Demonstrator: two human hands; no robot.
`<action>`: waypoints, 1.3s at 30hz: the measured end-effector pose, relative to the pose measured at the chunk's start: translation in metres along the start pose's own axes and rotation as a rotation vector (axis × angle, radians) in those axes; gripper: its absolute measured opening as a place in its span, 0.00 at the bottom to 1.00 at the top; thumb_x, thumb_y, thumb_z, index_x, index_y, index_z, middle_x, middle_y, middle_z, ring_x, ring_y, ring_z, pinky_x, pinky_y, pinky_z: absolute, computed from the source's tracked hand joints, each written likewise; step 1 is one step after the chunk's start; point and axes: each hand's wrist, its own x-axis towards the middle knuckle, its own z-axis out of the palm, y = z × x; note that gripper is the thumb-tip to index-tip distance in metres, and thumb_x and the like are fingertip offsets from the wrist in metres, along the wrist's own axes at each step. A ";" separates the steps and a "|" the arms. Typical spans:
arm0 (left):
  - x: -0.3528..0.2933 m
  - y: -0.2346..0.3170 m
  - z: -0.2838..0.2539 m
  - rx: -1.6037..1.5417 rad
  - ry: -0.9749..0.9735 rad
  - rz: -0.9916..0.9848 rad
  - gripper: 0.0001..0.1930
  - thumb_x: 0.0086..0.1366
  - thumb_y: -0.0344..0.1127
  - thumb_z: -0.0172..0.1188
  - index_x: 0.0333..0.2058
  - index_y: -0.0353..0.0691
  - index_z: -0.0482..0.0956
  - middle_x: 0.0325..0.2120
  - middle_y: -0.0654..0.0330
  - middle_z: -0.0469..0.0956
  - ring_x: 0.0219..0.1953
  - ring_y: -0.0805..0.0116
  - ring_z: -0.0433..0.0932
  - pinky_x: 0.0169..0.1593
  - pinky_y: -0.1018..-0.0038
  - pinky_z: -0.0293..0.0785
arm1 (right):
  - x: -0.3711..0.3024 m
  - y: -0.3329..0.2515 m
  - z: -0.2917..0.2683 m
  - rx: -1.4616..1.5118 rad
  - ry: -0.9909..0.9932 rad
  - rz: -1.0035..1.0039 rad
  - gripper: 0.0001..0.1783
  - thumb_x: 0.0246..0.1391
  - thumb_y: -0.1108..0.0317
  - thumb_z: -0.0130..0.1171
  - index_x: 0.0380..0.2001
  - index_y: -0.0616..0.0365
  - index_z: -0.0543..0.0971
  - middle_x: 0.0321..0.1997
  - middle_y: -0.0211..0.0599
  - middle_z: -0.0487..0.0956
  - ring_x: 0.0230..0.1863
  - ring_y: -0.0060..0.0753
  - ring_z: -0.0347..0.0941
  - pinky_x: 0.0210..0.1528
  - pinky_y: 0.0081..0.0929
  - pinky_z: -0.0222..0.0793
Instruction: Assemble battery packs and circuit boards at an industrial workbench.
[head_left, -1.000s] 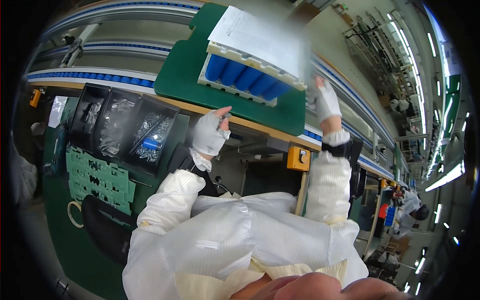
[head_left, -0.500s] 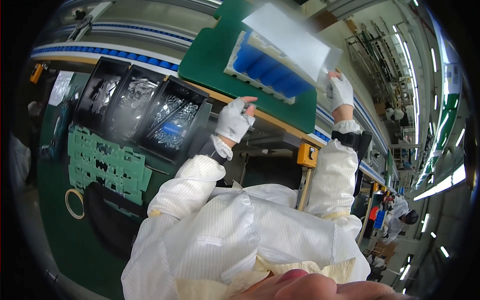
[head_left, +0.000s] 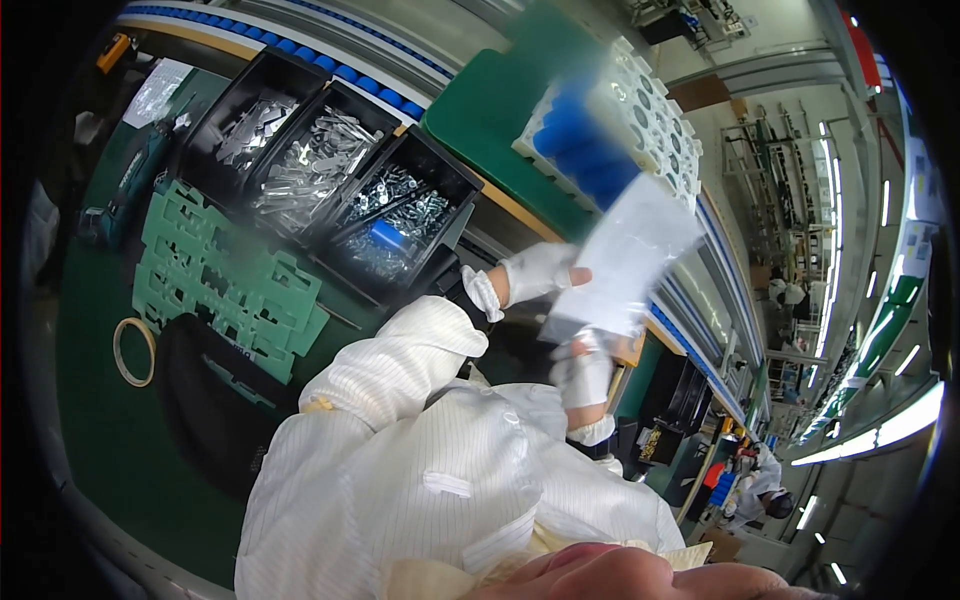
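A white, partly see-through sheet [head_left: 630, 250] hangs in front of my body, blurred by motion. My left hand [head_left: 535, 270], in a white glove with bare fingertips, pinches its left edge. At the sheet's lower end, my right hand [head_left: 583, 375], gloved the same way and smeared, has its fingers closed on it. Just beyond the sheet is a battery pack with blue cylindrical cells [head_left: 575, 150] in a white cell holder [head_left: 650, 110], whose top shows round openings. The pack rests on a green board [head_left: 475, 105]; the sheet hides its near corner.
Left of my hands stand black bins [head_left: 330, 175] with metal tabs, screws and a blue piece. Green cut-out panels [head_left: 215, 275], a tape roll [head_left: 133, 352] and a dark chair-like shape [head_left: 215, 400] lie nearer. A roller conveyor [head_left: 350, 80] runs behind. A co-worker [head_left: 760, 490] is far right.
The sheet has come off the top of the pack toward my body, uncovering the holder's top. My right hand has pulled back with it; my left hand has moved right and taken its edge.
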 end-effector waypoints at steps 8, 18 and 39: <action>0.006 -0.008 -0.003 0.620 0.235 -0.221 0.24 0.58 0.51 0.54 0.33 0.28 0.77 0.26 0.42 0.77 0.32 0.51 0.78 0.38 0.68 0.72 | -0.007 -0.106 -0.003 -0.322 -0.444 0.081 0.19 0.56 0.56 0.53 0.36 0.64 0.75 0.29 0.36 0.76 0.25 0.22 0.72 0.25 0.16 0.65; 0.011 -0.025 -0.003 0.698 0.359 -0.243 0.27 0.58 0.54 0.48 0.25 0.31 0.79 0.24 0.40 0.75 0.30 0.45 0.76 0.35 0.62 0.72 | 0.158 -0.179 0.063 -1.450 0.395 -1.417 0.29 0.44 0.62 0.61 0.52 0.51 0.68 0.49 0.42 0.72 0.51 0.45 0.67 0.54 0.40 0.60; 0.037 -0.093 -0.008 1.162 0.478 0.136 0.23 0.62 0.51 0.43 0.34 0.36 0.79 0.32 0.47 0.78 0.37 0.52 0.77 0.42 0.63 0.71 | 0.083 -0.144 0.213 -1.273 -0.586 -1.273 0.11 0.40 0.65 0.62 0.30 0.55 0.78 0.30 0.41 0.78 0.34 0.41 0.74 0.35 0.35 0.67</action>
